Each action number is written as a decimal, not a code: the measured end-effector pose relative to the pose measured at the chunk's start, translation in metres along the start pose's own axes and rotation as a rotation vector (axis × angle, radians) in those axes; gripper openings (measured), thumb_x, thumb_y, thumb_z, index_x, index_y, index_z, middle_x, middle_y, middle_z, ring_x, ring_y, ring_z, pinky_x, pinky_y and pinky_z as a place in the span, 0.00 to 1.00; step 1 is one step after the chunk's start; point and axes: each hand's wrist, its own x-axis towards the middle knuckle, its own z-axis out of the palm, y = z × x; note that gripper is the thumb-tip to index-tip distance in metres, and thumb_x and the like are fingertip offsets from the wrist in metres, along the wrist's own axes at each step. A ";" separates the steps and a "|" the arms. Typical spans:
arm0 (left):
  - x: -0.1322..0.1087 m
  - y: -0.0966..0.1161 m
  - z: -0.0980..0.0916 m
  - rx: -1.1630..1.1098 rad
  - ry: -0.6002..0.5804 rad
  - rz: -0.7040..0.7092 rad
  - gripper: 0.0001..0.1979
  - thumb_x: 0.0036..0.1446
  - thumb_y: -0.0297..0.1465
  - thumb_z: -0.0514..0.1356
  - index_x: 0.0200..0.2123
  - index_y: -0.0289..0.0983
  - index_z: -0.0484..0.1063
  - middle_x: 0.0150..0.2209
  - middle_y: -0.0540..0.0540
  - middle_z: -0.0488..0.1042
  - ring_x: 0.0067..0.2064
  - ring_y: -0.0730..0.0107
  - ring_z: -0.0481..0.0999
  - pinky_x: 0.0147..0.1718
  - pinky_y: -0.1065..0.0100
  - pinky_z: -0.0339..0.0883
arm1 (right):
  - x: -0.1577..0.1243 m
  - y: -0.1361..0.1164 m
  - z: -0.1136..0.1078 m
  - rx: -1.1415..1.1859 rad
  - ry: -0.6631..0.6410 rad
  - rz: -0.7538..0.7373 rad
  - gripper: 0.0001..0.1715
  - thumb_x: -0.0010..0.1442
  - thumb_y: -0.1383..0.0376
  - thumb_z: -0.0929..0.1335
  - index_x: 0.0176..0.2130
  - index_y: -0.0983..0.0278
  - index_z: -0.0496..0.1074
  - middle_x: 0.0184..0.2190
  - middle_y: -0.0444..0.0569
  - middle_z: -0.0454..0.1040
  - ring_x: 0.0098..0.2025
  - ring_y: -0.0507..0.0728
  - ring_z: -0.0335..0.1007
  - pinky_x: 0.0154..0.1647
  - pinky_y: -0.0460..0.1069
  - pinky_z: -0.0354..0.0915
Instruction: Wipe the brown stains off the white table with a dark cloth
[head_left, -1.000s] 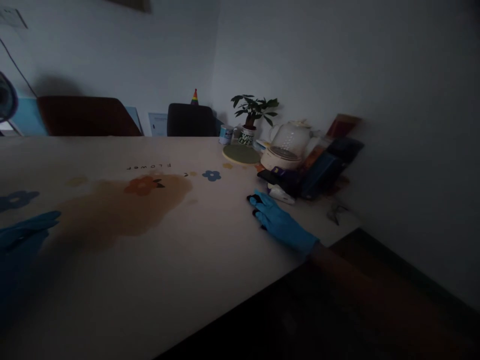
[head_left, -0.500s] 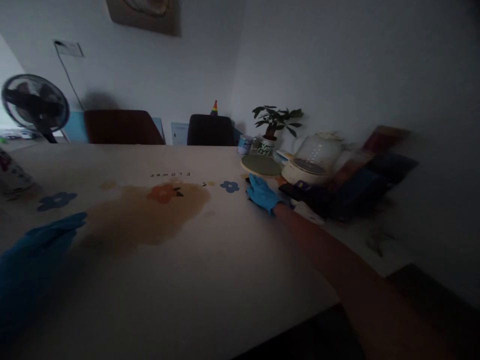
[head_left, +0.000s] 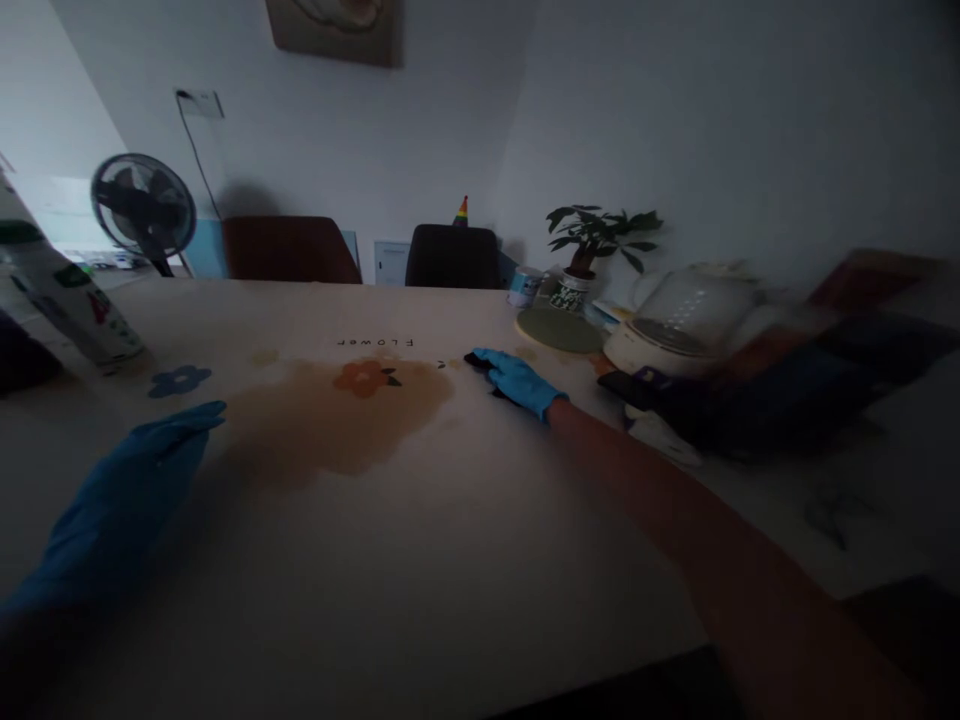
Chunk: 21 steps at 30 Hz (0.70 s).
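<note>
Both my hands wear blue gloves. My left hand (head_left: 124, 500) lies flat and open on the pale table (head_left: 420, 560), just left of a large brown spill (head_left: 337, 415). My right hand (head_left: 514, 380) reaches far across the table and presses on a small dark thing (head_left: 474, 360) at the spill's right edge; I cannot make out what it is. An orange printed flower (head_left: 366, 377) sits inside the stain.
A spray can (head_left: 64, 295) stands at the far left. At the right are a glass kettle (head_left: 679, 320), a round green mat (head_left: 559, 329), a potted plant (head_left: 592, 245) and dark books (head_left: 780, 400). Two chairs (head_left: 289, 250) and a fan (head_left: 144, 207) stand behind the table.
My right hand has moved from beside the books leftward and farther across the table to the spill's right edge. My left hand stays flat. The view has turned left.
</note>
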 end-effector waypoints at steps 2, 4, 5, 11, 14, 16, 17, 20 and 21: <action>0.000 0.015 -0.005 -0.017 0.033 -0.011 0.39 0.77 0.55 0.46 0.75 0.42 0.78 0.79 0.40 0.77 0.81 0.42 0.76 0.87 0.39 0.62 | -0.026 -0.006 0.000 0.019 -0.046 -0.042 0.39 0.77 0.68 0.64 0.80 0.57 0.79 0.84 0.51 0.73 0.86 0.66 0.69 0.88 0.70 0.65; 0.001 0.029 -0.010 -0.029 0.041 -0.061 0.40 0.77 0.56 0.46 0.74 0.40 0.79 0.79 0.40 0.78 0.79 0.41 0.78 0.86 0.38 0.63 | -0.055 -0.013 0.000 0.061 -0.083 -0.105 0.38 0.78 0.66 0.65 0.79 0.53 0.80 0.84 0.47 0.73 0.87 0.66 0.66 0.90 0.71 0.62; 0.002 0.035 -0.012 -0.035 0.040 -0.097 0.40 0.77 0.55 0.46 0.74 0.40 0.80 0.79 0.40 0.78 0.79 0.41 0.78 0.85 0.37 0.64 | -0.071 -0.017 0.001 0.088 -0.098 -0.140 0.37 0.78 0.65 0.65 0.79 0.51 0.80 0.83 0.46 0.74 0.87 0.67 0.66 0.90 0.72 0.61; 0.007 0.056 -0.017 -0.092 0.037 -0.165 0.33 0.77 0.46 0.50 0.70 0.37 0.83 0.76 0.41 0.81 0.79 0.45 0.79 0.87 0.40 0.61 | -0.166 -0.063 0.009 0.196 -0.159 -0.349 0.32 0.83 0.59 0.68 0.79 0.45 0.79 0.83 0.43 0.75 0.87 0.70 0.66 0.93 0.76 0.50; 0.009 0.066 -0.020 -0.100 -0.004 -0.174 0.33 0.78 0.42 0.50 0.71 0.31 0.82 0.77 0.37 0.80 0.80 0.46 0.77 0.88 0.43 0.57 | -0.198 -0.094 0.015 0.214 -0.200 -0.397 0.35 0.83 0.61 0.69 0.82 0.45 0.76 0.84 0.43 0.73 0.88 0.68 0.65 0.94 0.75 0.49; 0.010 0.071 -0.023 -0.102 -0.036 -0.204 0.34 0.78 0.40 0.50 0.72 0.28 0.81 0.78 0.34 0.78 0.81 0.46 0.75 0.88 0.43 0.56 | -0.208 -0.110 0.022 0.243 -0.207 -0.387 0.34 0.84 0.62 0.67 0.81 0.44 0.77 0.82 0.42 0.75 0.87 0.68 0.67 0.94 0.74 0.50; 0.010 0.072 -0.024 -0.102 -0.047 -0.220 0.34 0.78 0.40 0.50 0.73 0.27 0.81 0.78 0.34 0.78 0.82 0.46 0.75 0.88 0.44 0.56 | -0.209 -0.116 0.025 0.273 -0.195 -0.377 0.33 0.84 0.62 0.65 0.80 0.44 0.78 0.81 0.42 0.77 0.85 0.68 0.70 0.93 0.75 0.53; 0.010 0.072 -0.027 -0.111 -0.048 -0.227 0.33 0.78 0.40 0.50 0.73 0.29 0.81 0.78 0.36 0.78 0.82 0.45 0.75 0.88 0.42 0.58 | -0.211 -0.123 0.033 0.382 -0.111 -0.345 0.34 0.87 0.60 0.61 0.81 0.45 0.77 0.74 0.46 0.84 0.80 0.68 0.79 0.89 0.75 0.66; 0.010 0.070 -0.027 -0.116 -0.041 -0.221 0.33 0.78 0.40 0.50 0.72 0.30 0.81 0.78 0.37 0.79 0.82 0.46 0.75 0.88 0.41 0.58 | -0.212 -0.123 0.035 0.403 -0.084 -0.344 0.34 0.88 0.60 0.60 0.83 0.45 0.75 0.73 0.47 0.85 0.78 0.68 0.80 0.87 0.75 0.69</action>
